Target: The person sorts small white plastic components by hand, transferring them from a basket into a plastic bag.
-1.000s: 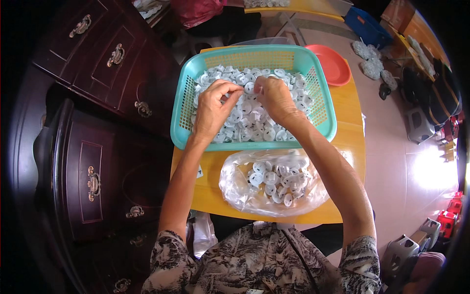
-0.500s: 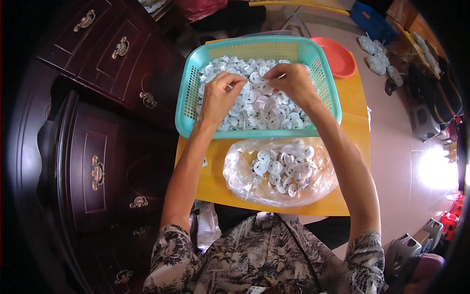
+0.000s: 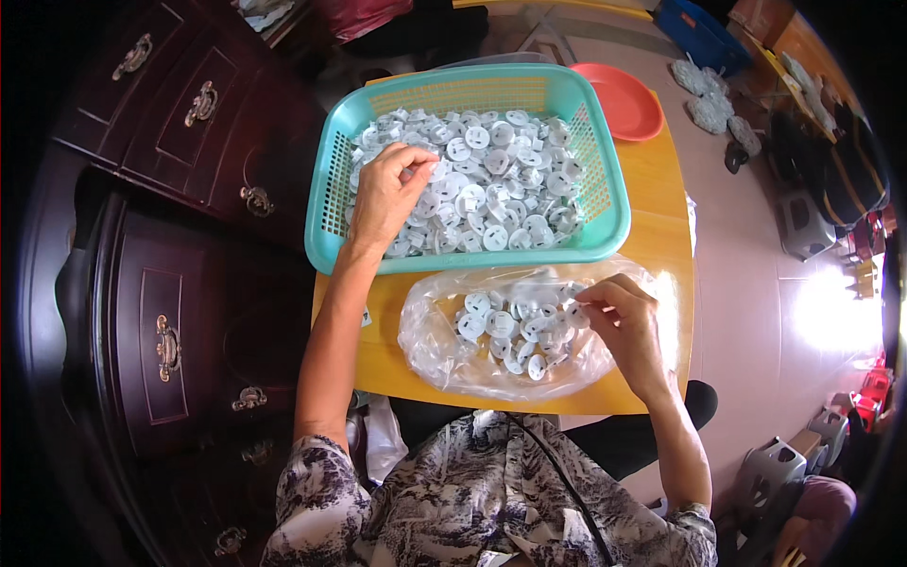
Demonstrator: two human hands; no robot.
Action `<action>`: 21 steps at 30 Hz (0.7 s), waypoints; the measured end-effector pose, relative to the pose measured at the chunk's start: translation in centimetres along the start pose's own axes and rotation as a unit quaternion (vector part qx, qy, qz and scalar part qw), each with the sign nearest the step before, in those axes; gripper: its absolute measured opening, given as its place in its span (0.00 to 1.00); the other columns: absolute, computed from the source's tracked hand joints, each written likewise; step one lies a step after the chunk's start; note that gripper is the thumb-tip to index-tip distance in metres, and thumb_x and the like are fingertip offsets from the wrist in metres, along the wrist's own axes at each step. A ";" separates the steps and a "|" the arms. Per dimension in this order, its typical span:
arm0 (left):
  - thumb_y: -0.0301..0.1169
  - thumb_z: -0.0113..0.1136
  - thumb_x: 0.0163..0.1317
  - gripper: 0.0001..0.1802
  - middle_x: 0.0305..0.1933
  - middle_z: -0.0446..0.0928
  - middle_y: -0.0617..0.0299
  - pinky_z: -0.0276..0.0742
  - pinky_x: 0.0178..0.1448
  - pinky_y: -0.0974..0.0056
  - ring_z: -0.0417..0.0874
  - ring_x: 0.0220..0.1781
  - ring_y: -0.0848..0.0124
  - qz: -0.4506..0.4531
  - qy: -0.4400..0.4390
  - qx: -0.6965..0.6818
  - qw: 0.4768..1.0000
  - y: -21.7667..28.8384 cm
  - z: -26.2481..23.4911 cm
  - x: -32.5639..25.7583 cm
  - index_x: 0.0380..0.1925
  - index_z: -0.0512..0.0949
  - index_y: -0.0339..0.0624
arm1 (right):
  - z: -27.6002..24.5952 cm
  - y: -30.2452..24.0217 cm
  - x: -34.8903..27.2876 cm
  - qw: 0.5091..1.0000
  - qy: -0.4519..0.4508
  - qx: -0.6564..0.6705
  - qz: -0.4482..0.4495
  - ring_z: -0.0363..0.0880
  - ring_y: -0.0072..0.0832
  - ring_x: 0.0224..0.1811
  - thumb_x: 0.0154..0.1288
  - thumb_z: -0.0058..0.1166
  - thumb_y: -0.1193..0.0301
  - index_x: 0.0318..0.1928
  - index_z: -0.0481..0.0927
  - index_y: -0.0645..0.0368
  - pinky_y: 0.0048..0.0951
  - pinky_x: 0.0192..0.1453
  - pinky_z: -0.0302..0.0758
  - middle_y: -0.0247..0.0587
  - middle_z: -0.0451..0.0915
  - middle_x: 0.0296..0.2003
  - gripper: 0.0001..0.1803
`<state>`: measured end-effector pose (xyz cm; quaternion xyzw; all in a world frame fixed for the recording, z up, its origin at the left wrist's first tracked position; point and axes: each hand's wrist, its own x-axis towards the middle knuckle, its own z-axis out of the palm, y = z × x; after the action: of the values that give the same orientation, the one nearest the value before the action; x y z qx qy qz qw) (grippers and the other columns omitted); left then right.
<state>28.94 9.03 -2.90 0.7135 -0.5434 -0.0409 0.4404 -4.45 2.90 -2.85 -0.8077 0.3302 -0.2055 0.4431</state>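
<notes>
Small white plastic pieces (image 3: 496, 163), many with a round slotted face, fill a turquoise plastic basket (image 3: 453, 263) in a loose heap. Over the left part of this heap is my left hand (image 3: 385, 194), thumb and fingertips pinched together; whatever they may hold is too small to make out. Nearer to me, a clear plastic bag (image 3: 430, 354) lies spread open with several of the same kind of pieces inside. At its right side my right hand (image 3: 631, 331) pinches a white round plastic piece (image 3: 576, 314) just above the bagged ones.
Basket and bag rest on a yellow wooden table (image 3: 661, 227). Behind the basket's right corner sits a red round plate (image 3: 624, 102). A dark wooden cabinet (image 3: 175, 255) with drawers stands close on the left. On the floor at right are grey stools (image 3: 803, 227) and a blue crate (image 3: 699, 38).
My right hand has come from the basket toward me, down to the bag, carrying a white piece. My left hand stays over the basket. The whole view has shifted slightly.
</notes>
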 end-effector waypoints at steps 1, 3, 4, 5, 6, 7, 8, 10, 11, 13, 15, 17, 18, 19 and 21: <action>0.25 0.65 0.63 0.05 0.36 0.81 0.59 0.78 0.39 0.68 0.81 0.32 0.71 -0.008 -0.005 0.000 1.000 0.1 -0.1 0.0 0.39 0.84 0.37 | 0.1 -0.1 0.2 1.000 -0.009 0.000 0.022 0.84 0.35 0.38 0.62 0.57 0.84 0.42 0.83 0.65 0.33 0.43 0.81 0.44 0.80 0.38 0.08; 0.25 0.65 0.63 0.06 0.36 0.81 0.60 0.78 0.39 0.68 0.81 0.32 0.71 -0.010 -0.008 0.002 1.000 0.2 0.0 -0.1 0.39 0.84 0.37 | 0.5 0.4 0.2 0.999 -0.014 -0.029 -0.001 0.83 0.38 0.38 0.62 0.58 0.83 0.42 0.83 0.64 0.36 0.43 0.80 0.46 0.80 0.38 0.08; 0.25 0.65 0.64 0.06 0.36 0.81 0.60 0.78 0.39 0.67 0.81 0.32 0.71 -0.015 -0.009 0.006 1.000 0.2 0.0 -0.1 0.39 0.83 0.37 | 0.6 0.2 0.4 0.998 -0.021 -0.057 -0.026 0.83 0.41 0.39 0.62 0.58 0.82 0.42 0.83 0.64 0.38 0.44 0.80 0.48 0.80 0.39 0.08; 0.25 0.65 0.64 0.06 0.36 0.81 0.60 0.78 0.39 0.68 0.81 0.32 0.71 -0.009 -0.009 0.009 1.000 0.1 -0.1 0.0 0.39 0.83 0.37 | 0.3 -0.5 0.2 0.996 -0.030 -0.078 -0.023 0.83 0.45 0.38 0.62 0.60 0.79 0.41 0.84 0.63 0.41 0.44 0.79 0.49 0.81 0.37 0.07; 0.25 0.65 0.64 0.06 0.36 0.81 0.60 0.78 0.39 0.68 0.81 0.32 0.71 -0.012 -0.008 0.009 1.000 0.0 0.0 -0.1 0.39 0.83 0.37 | 0.1 -1.3 0.4 0.996 -0.032 -0.079 -0.023 0.83 0.45 0.38 0.62 0.60 0.79 0.41 0.84 0.63 0.41 0.44 0.79 0.49 0.81 0.37 0.07; 0.25 0.65 0.63 0.05 0.37 0.81 0.60 0.79 0.39 0.67 0.82 0.33 0.70 -0.004 -0.012 0.012 1.000 0.0 -0.1 0.0 0.39 0.84 0.37 | -0.3 -2.1 0.7 0.995 -0.030 -0.088 -0.030 0.83 0.45 0.36 0.62 0.60 0.78 0.41 0.84 0.63 0.41 0.42 0.79 0.47 0.81 0.35 0.07; 0.25 0.65 0.63 0.05 0.37 0.81 0.60 0.79 0.39 0.67 0.82 0.33 0.70 0.002 -0.015 0.015 1.000 0.0 -0.1 -0.1 0.39 0.84 0.38 | -0.6 -3.2 1.2 0.994 -0.028 -0.096 -0.038 0.83 0.45 0.35 0.62 0.61 0.77 0.41 0.84 0.62 0.40 0.41 0.79 0.46 0.81 0.33 0.07; 0.25 0.65 0.63 0.05 0.37 0.81 0.59 0.79 0.39 0.67 0.82 0.33 0.69 0.000 -0.016 0.017 1.000 -0.1 -0.1 -0.1 0.38 0.84 0.38 | -1.4 -6.1 3.1 0.993 -0.020 -0.108 -0.041 0.83 0.44 0.34 0.62 0.61 0.74 0.39 0.84 0.60 0.41 0.40 0.78 0.44 0.82 0.33 0.05; 0.25 0.65 0.63 0.05 0.38 0.81 0.59 0.80 0.39 0.67 0.83 0.34 0.69 -0.001 -0.019 0.018 1.000 -0.2 -0.2 -0.1 0.38 0.84 0.38 | -1.2 -6.3 4.7 0.990 -0.010 -0.115 -0.074 0.83 0.45 0.36 0.62 0.61 0.74 0.39 0.84 0.59 0.41 0.41 0.78 0.44 0.82 0.34 0.06; 0.25 0.65 0.63 0.05 0.38 0.81 0.59 0.80 0.39 0.67 0.83 0.34 0.69 0.010 -0.017 0.011 1.000 -0.3 -0.2 0.0 0.38 0.84 0.38 | -0.8 -6.3 8.5 0.983 0.004 -0.134 -0.128 0.82 0.46 0.39 0.61 0.61 0.75 0.42 0.83 0.59 0.43 0.44 0.78 0.45 0.81 0.39 0.08; 0.23 0.65 0.62 0.05 0.37 0.81 0.58 0.80 0.38 0.67 0.84 0.34 0.67 0.007 -0.016 0.005 1.000 0.4 0.0 0.1 0.38 0.83 0.36 | 0.0 -4.6 12.3 0.977 0.008 -0.147 -0.154 0.81 0.48 0.43 0.60 0.61 0.76 0.46 0.82 0.57 0.44 0.49 0.77 0.46 0.80 0.44 0.12; 0.23 0.65 0.62 0.05 0.36 0.81 0.57 0.80 0.38 0.67 0.84 0.34 0.67 0.016 -0.014 0.003 1.000 0.1 0.1 0.1 0.37 0.83 0.36 | 1.5 -2.5 15.7 0.976 0.002 -0.145 -0.160 0.81 0.48 0.46 0.59 0.60 0.77 0.48 0.82 0.56 0.45 0.52 0.77 0.46 0.80 0.46 0.15; 0.22 0.65 0.61 0.05 0.36 0.80 0.57 0.81 0.38 0.68 0.84 0.34 0.67 0.024 -0.011 0.000 1.000 0.1 0.0 0.1 0.37 0.83 0.35 | 2.0 -2.0 16.9 0.967 -0.002 -0.175 -0.185 0.80 0.48 0.49 0.57 0.60 0.79 0.49 0.82 0.55 0.45 0.53 0.77 0.45 0.79 0.47 0.17; 0.22 0.65 0.60 0.05 0.35 0.80 0.57 0.80 0.38 0.67 0.84 0.34 0.66 0.024 -0.009 -0.007 1.000 0.0 0.0 0.1 0.37 0.83 0.34 | 2.6 -1.5 17.8 0.957 -0.007 -0.203 -0.208 0.79 0.48 0.51 0.55 0.59 0.80 0.50 0.82 0.53 0.45 0.55 0.77 0.44 0.79 0.48 0.20; 0.21 0.65 0.60 0.05 0.35 0.80 0.57 0.79 0.38 0.66 0.84 0.34 0.66 0.018 -0.012 -0.010 1.000 0.1 0.1 0.2 0.37 0.83 0.34 | 3.4 -0.9 19.2 0.946 -0.021 -0.235 -0.220 0.79 0.47 0.51 0.53 0.57 0.82 0.50 0.82 0.54 0.44 0.56 0.77 0.44 0.79 0.47 0.22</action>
<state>28.93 8.87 -2.83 0.6988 -0.5609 -0.0468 0.4414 11.36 -8.50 -3.15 -0.9457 0.1738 -0.1971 0.1912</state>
